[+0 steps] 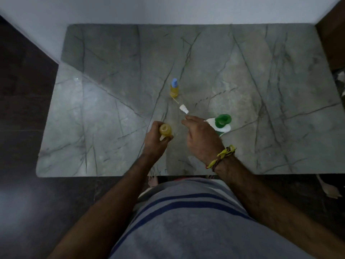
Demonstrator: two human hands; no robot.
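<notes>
My left hand [155, 140] grips a small open bottle of yellow liquid [165, 130], held upright over the marble table [112, 101]. My right hand [200, 136] hovers to its right with fingers loosely curled and fingertips close to a white spray cap with a thin tube [183, 108] lying on the table; I cannot tell whether they touch it. A second yellow bottle with a blue cap [174, 88] stands upright farther back. A white bottle with a green cap [221, 123] stands just right of my right hand.
The table butts against a white wall at the back. Dark floor lies to the left and in front. A brown wooden panel [332, 40] stands at the right rear. My striped grey shirt fills the lower view.
</notes>
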